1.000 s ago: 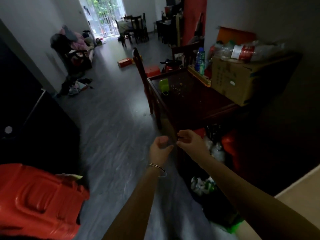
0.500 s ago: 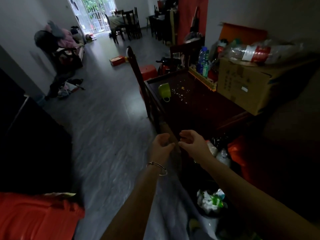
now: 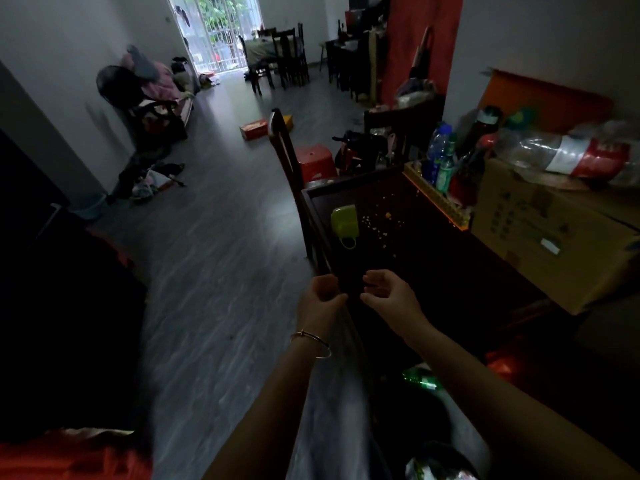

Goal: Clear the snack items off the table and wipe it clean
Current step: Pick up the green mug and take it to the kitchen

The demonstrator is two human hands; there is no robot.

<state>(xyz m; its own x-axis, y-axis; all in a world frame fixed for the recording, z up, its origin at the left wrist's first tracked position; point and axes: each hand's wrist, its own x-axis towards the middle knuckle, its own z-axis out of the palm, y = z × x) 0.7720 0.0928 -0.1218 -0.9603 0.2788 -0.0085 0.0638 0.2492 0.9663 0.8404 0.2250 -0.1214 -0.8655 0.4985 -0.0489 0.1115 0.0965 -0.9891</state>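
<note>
Short of the green cup [image 3: 344,221], you now stand nearer the tabletop [image 3: 450,271]; crumbs [image 3: 377,225] remain. Left hand [image 3: 320,296] and right hand [image 3: 391,292]: grip curled, contents indiscernible.

The table [image 3: 450,282] is a dark wooden one with a raised rim, running lengthwise away from the camera; its top looks dull and almost black in the dim light. A lime-green plastic mug [image 3: 344,220] sits close to the table's left edge in the far half, its handle loop turned toward the near end; whether it stands or lies on its side cannot be told. Pale yellow snack crumbs [image 3: 375,226] lie scattered just right of the mug, spreading toward the right rim; one larger orange-yellow piece [image 3: 388,214] lies among them; a few stray specks lie apart, nearer the camera.
</note>
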